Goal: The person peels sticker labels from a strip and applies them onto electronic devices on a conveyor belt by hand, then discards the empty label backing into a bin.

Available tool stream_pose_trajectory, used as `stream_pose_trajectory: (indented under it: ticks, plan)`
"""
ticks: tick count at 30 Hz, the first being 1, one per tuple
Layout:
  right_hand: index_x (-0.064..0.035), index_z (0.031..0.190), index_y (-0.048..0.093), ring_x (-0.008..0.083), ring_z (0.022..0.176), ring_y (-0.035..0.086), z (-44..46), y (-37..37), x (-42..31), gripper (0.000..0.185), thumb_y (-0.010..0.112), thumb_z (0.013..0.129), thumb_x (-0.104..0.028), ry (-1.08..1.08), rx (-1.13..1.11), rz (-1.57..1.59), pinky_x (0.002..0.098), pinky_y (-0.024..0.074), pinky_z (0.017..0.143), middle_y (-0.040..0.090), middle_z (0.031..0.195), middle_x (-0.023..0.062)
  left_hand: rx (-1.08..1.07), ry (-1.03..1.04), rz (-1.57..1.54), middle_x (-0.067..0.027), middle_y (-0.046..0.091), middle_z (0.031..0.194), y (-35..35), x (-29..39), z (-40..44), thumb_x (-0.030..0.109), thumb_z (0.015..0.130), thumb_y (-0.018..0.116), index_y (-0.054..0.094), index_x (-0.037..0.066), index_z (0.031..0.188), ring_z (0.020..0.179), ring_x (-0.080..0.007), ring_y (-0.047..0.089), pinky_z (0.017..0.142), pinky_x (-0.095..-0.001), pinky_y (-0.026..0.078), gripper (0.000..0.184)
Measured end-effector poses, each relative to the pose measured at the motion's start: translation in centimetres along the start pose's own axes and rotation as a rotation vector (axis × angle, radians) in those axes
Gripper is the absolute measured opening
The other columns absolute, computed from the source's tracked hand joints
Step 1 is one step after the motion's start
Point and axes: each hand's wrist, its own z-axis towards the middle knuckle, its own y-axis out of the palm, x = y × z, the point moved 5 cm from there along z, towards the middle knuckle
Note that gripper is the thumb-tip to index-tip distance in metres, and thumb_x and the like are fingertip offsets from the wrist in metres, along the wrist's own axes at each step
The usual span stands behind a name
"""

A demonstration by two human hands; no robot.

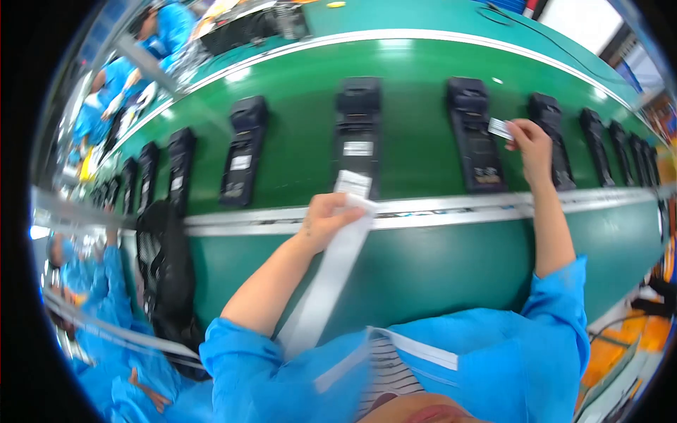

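My left hand (328, 222) pinches a long strip of white label backing (328, 282), which trails down over my forearm side. A printed label (354, 184) shows at the strip's upper end, over the lower part of a dark handheld device (358, 116) that bears a white label (358, 149). Between the fingertips of my right hand (530, 144) is a small white printed label (500, 128). It is held just right of another dark device (474, 134), on which no white label shows. One more device (552, 141) lies partly behind my right hand.
Several more dark devices lie in a row along the green conveyor belt (416, 169); those at left, like this device (243, 151), carry white labels. A metal rail (437, 211) edges the belt. A black mesh bag (169, 275) hangs at left. People in blue (106, 296) are at left.
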Motion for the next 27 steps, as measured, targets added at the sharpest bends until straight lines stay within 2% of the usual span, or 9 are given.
stream_pose_trajectory:
  ticks: [4, 7, 10, 13, 19, 22, 27]
  plan:
    - [0.0007, 0.078, 0.061, 0.0056, 0.053, 0.05, 0.4, -0.7, 0.2, 0.017, 0.068, 0.074, -0.015, 0.121, -0.1, -0.005, 0.019, 0.0417, 0.049, 0.056, 0.064, 0.001, -0.019, 0.005, -0.008, -0.0064, 0.063, 0.087, 0.8, 0.5, 0.4, 0.011, 0.078, 0.062, 0.062, 0.0, 0.097, 0.075, -0.0111, 0.058, 0.07, -0.0243, 0.046, 0.022]
    - [0.0003, 0.076, 0.062, 0.0058, 0.053, 0.05, 0.4, -0.6, 0.6, 0.017, 0.069, 0.074, -0.015, 0.175, -0.189, -0.081, 0.0183, 0.0416, 0.047, 0.056, 0.064, 0.001, -0.013, 0.06, -0.012, -0.0056, 0.062, 0.085, 1.8, 1.6, 0.6, 0.011, 0.076, 0.063, 0.059, 0.001, 0.1, 0.073, -0.0114, 0.058, 0.068, -0.0246, 0.047, 0.026]
    - [0.0008, 0.074, 0.062, 0.0063, 0.052, 0.05, 0.4, 0.6, 0.7, 0.017, 0.068, 0.074, -0.015, 0.171, -0.249, -0.112, 0.0187, 0.0421, 0.045, 0.057, 0.064, 0.0017, -0.079, -0.001, -0.087, -0.0056, 0.06, 0.08, 1.9, 1.1, 0.7, 0.013, 0.076, 0.062, 0.055, 0.002, 0.1, 0.07, -0.0129, 0.058, 0.063, -0.0261, 0.048, 0.027]
    - [0.0025, 0.074, 0.062, 0.0062, 0.05, 0.05, 0.8, 1.9, 0.7, 0.019, 0.069, 0.072, -0.015, 0.15, -0.265, -0.158, 0.0189, 0.0424, 0.044, 0.057, 0.062, 0.0028, -0.07, 0.006, -0.127, -0.0075, 0.057, 0.07, 2.7, 1.7, 0.7, 0.017, 0.077, 0.06, 0.051, 0.002, 0.092, 0.06, -0.0146, 0.057, 0.055, -0.0266, 0.047, 0.023]
    - [0.0018, 0.073, 0.062, 0.0046, 0.048, 0.047, 1.3, 2.4, 1.1, 0.016, 0.068, 0.073, -0.013, 0.164, -0.275, -0.262, 0.0172, 0.0393, 0.043, 0.057, 0.061, 0.0017, -0.078, 0.026, -0.197, -0.0086, 0.057, 0.069, 3.3, 1.4, 1.2, 0.021, 0.082, 0.055, 0.05, 0.002, 0.092, 0.059, -0.0155, 0.057, 0.056, -0.0284, 0.047, 0.022]
    - [0.0015, 0.072, 0.062, 0.0045, 0.048, 0.047, 1.3, 2.5, 1.2, 0.015, 0.069, 0.072, -0.013, 0.167, -0.298, -0.269, 0.0171, 0.039, 0.043, 0.057, 0.061, 0.0017, -0.126, 0.02, -0.204, -0.0096, 0.059, 0.075, 3.3, 1.3, 1.3, 0.02, 0.084, 0.053, 0.05, 0.003, 0.095, 0.066, -0.0159, 0.058, 0.061, -0.0289, 0.048, 0.02]
    - [0.0015, 0.072, 0.062, 0.0044, 0.048, 0.047, 1.3, 2.5, 1.0, 0.015, 0.069, 0.072, -0.012, 0.173, -0.293, -0.299, 0.0169, 0.0388, 0.043, 0.057, 0.061, 0.0017, -0.139, 0.016, -0.236, -0.0098, 0.058, 0.075, 4.0, 1.2, 1.5, 0.021, 0.085, 0.053, 0.05, 0.003, 0.096, 0.067, -0.0161, 0.058, 0.061, -0.0294, 0.048, 0.021]
